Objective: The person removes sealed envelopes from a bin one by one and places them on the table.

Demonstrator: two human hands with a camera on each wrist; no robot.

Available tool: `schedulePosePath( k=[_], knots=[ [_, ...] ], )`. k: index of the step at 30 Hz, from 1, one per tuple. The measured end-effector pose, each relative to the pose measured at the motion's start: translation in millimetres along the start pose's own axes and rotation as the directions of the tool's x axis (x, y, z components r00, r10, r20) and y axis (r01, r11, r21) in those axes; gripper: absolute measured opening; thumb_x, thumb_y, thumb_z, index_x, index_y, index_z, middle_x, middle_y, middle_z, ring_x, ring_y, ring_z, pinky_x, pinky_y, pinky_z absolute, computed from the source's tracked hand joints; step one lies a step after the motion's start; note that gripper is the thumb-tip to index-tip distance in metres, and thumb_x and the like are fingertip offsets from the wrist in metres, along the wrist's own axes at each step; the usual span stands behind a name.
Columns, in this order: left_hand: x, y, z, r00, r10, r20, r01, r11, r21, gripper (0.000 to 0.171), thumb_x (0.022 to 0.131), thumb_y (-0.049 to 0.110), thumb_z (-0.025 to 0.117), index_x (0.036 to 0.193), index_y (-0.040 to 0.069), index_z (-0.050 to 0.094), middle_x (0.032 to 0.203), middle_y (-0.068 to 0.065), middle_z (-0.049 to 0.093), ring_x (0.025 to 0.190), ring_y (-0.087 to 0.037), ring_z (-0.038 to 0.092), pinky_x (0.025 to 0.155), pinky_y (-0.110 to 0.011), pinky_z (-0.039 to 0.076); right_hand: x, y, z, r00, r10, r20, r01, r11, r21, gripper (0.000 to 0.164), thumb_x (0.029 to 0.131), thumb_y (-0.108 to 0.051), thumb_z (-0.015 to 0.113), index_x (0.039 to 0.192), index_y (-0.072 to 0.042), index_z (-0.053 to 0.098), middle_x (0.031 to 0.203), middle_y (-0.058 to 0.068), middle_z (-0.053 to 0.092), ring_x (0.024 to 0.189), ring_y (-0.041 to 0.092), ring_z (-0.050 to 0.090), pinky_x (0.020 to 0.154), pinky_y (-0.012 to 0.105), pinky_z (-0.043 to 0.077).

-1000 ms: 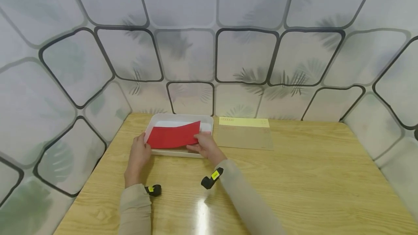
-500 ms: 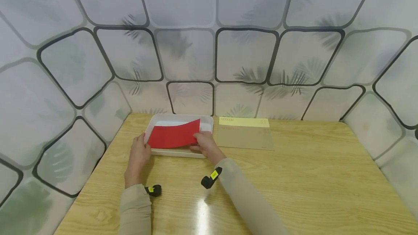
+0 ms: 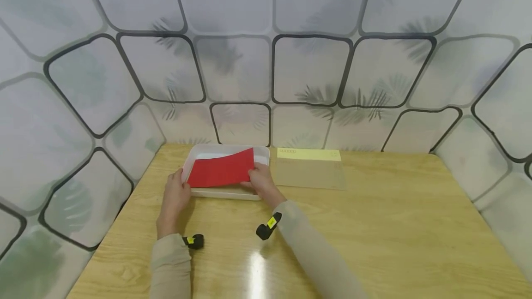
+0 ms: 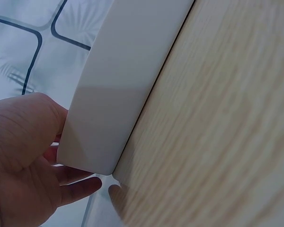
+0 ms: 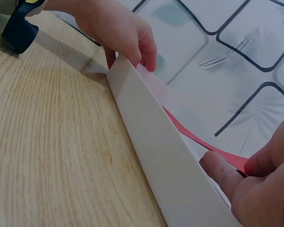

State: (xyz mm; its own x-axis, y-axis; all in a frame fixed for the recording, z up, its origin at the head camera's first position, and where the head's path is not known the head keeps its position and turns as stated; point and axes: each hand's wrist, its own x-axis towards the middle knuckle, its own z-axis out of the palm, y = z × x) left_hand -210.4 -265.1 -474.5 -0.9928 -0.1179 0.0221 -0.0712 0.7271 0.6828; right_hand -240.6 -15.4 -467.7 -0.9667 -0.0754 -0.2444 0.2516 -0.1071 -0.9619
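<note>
A white tray (image 3: 226, 193) stands at the back left of the table, seen in the head view. Over it lies a flat red paper piece (image 3: 220, 170), slightly bowed, its right end raised. My right hand (image 3: 262, 181) pinches that right end between thumb and fingers; in the right wrist view the red paper (image 5: 199, 139) curves up from the tray into the pinch. My left hand (image 3: 174, 197) grips the tray's front left corner, fingers outside the wall and thumb over the rim. Whether the left thumb also presses the paper's left end is unclear.
A brown envelope (image 3: 309, 173) with a yellow top strip lies flat just right of the tray. Wood-grain table (image 3: 395, 230) extends to the right and front. A patterned curtain (image 3: 311, 59) closes off the back and both sides.
The right end of the red paper has risen slightly, with my right hand's fingers drawing closer together on it. My left hand stays at the tray corner.
</note>
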Motion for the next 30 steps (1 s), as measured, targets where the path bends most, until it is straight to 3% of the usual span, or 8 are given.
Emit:
schedulePosePath(
  k=[7, 11, 14, 21, 30],
  knots=[
    [-0.1, 0.6, -0.9, 1.0, -0.006, 0.0, 0.006, 1.0, -0.01, 0.057, 0.098, 0.004, 0.035, 0.15, -0.013, 0.022, 0.145, -0.039, 0.03, 0.137, -0.051, 0.031, 0.115, -0.059, 0.025, -8, -6, -3, 0.998, -0.043, -0.039, 0.037, 0.989, -0.141, 0.035, 0.099, -0.001, 0.042, 0.129, 0.006, 0.058, 0.115, 0.02, 0.066, 0.093, 0.029, 0.071, 0.062, 0.033, 0.059],
    [-0.4, 0.7, -0.4, 1.0, 0.002, -0.01, -0.002, 1.0, -0.012, 0.057, 0.097, 0.003, 0.036, 0.15, -0.014, 0.023, 0.144, -0.039, 0.032, 0.136, -0.052, 0.033, 0.114, -0.059, 0.026, -13, -8, -7, 0.995, -0.08, -0.054, 0.071, 0.985, -0.159, 0.035, 0.098, 0.0, 0.043, 0.128, 0.007, 0.058, 0.116, 0.023, 0.066, 0.095, 0.031, 0.071, 0.064, 0.033, 0.06],
    [-0.3, 0.6, -0.4, 1.0, 0.005, -0.011, -0.005, 1.0, -0.007, 0.057, 0.097, 0.003, 0.035, 0.149, -0.014, 0.024, 0.144, -0.039, 0.032, 0.137, -0.051, 0.032, 0.115, -0.059, 0.025, -15, -7, -12, 0.994, -0.098, -0.05, 0.091, 0.988, -0.126, 0.035, 0.098, 0.002, 0.042, 0.128, 0.01, 0.057, 0.118, 0.026, 0.064, 0.101, 0.033, 0.068, 0.074, 0.038, 0.06],
    [-0.2, -0.2, -0.3, 1.0, 0.002, 0.003, -0.002, 1.0, 0.0, 0.058, 0.096, 0.003, 0.034, 0.15, -0.014, 0.022, 0.145, -0.04, 0.03, 0.138, -0.052, 0.029, 0.115, -0.058, 0.024, -20, -3, -36, 0.995, -0.092, -0.027, 0.09, 0.994, -0.06, 0.04, 0.098, 0.003, 0.038, 0.135, 0.012, 0.051, 0.128, 0.031, 0.058, 0.112, 0.039, 0.063, 0.077, 0.039, 0.06],
    [-0.6, -0.9, -2.1, 1.0, -0.008, 0.011, 0.008, 1.0, -0.024, 0.059, 0.096, 0.003, 0.033, 0.151, -0.013, 0.019, 0.148, -0.04, 0.026, 0.139, -0.053, 0.027, 0.115, -0.06, 0.024, -29, -1, -73, 0.998, -0.057, 0.014, 0.055, 0.996, 0.076, 0.043, 0.102, -0.001, 0.038, 0.142, 0.01, 0.044, 0.136, 0.028, 0.053, 0.11, 0.029, 0.061, 0.084, 0.034, 0.057]
  ],
)
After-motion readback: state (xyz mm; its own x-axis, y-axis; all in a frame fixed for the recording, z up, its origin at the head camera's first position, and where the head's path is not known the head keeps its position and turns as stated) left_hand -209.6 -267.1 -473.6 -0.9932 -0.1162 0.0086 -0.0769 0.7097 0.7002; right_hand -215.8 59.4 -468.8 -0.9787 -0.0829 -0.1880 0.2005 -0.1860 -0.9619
